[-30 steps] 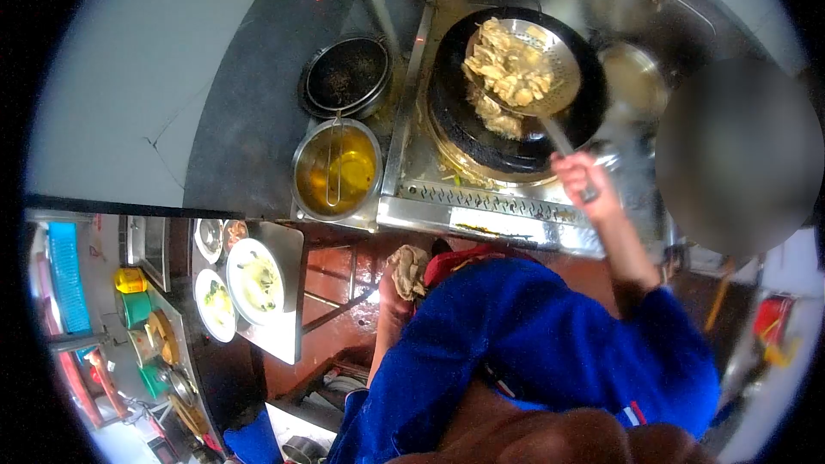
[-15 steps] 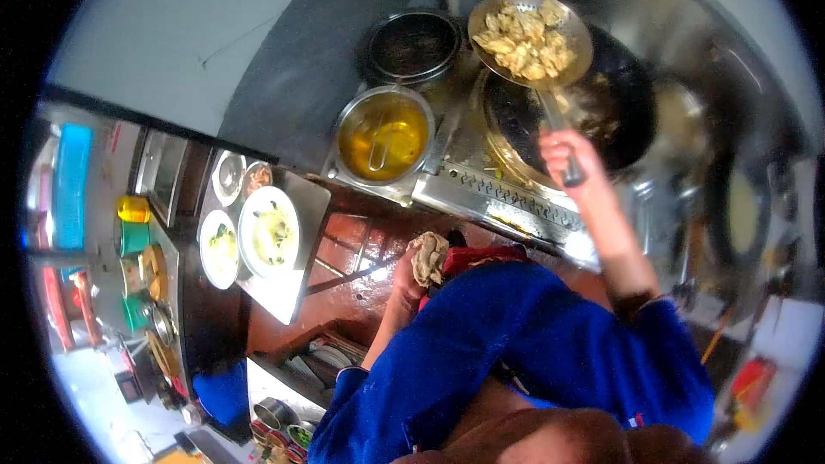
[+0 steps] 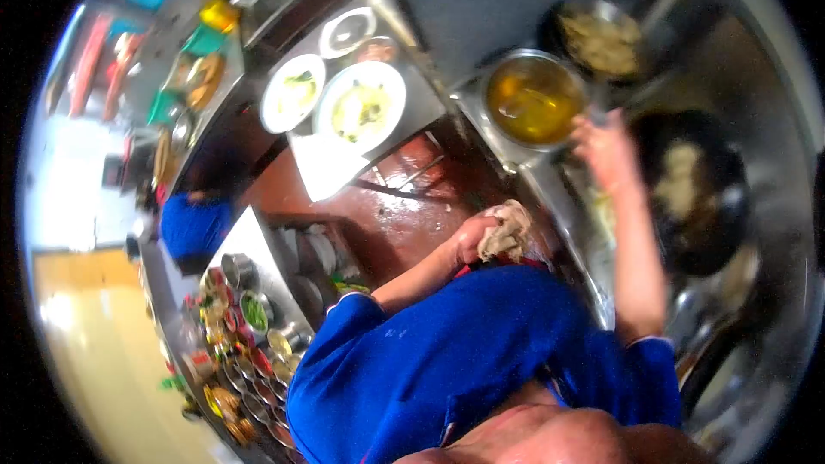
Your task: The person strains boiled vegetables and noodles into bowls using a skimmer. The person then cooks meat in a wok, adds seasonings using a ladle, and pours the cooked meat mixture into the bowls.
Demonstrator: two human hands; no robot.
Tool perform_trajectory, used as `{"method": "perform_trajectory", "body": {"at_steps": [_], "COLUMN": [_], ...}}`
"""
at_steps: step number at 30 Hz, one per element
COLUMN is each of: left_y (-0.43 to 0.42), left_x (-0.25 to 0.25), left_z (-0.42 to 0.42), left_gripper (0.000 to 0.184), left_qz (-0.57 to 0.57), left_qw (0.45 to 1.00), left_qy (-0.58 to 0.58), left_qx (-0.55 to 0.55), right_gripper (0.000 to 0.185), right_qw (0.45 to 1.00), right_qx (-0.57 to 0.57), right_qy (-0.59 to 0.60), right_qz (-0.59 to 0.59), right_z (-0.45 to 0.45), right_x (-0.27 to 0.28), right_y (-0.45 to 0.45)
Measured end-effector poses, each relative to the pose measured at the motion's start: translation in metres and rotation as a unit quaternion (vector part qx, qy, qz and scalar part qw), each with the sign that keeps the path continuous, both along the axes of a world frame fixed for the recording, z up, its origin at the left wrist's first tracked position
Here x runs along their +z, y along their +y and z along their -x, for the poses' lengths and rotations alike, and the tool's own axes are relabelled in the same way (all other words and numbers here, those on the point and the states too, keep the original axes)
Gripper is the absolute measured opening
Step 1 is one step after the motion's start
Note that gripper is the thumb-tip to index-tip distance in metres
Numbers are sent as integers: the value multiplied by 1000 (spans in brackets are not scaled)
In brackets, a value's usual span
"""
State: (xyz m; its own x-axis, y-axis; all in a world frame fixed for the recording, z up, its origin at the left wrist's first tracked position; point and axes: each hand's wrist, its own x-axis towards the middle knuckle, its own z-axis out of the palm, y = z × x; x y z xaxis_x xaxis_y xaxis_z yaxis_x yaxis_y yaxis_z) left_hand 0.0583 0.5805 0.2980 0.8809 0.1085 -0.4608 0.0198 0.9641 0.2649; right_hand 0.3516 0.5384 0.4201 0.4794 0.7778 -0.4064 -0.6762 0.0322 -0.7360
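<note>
Cloth apart from stove edge

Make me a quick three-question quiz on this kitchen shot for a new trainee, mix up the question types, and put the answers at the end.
1. Fill in the blank: the left hand holds a crumpled ____.
2. Multiple choice: what is in the metal bowl close to the right hand?
a) sliced carrots
b) yellow liquid
c) white flour
3. True or false: the right hand is holding a skimmer.

Key:
1. cloth
2. b
3. True
</note>
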Motion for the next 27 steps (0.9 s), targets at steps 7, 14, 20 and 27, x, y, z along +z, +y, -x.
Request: {"method": "perform_trajectory", "body": {"at_steps": [7, 14, 20, 27], "left_y": [-29, -94, -168, -226], "left_x": [22, 12, 16, 0], "left_z": [-44, -155, -254, -286], "left_gripper": [48, 42, 47, 34], "left_qz": [67, 46, -5, -101], "left_qw": [993, 983, 989, 992], "left_qy": [49, -17, -33, 21], "left_qx": [-84, -175, -143, -76], "right_gripper": [39, 33, 25, 20], "right_qw": [748, 652, 592, 670], "right_qx": [-15, -321, -171, -316], "right_qy": [-565, -345, -350, -369], "right_qz": [348, 595, 706, 561], "right_z": [71, 142, 208, 200], "right_x": [-84, -125, -183, -170], "right_y": [-287, -536, -570, -562]}}
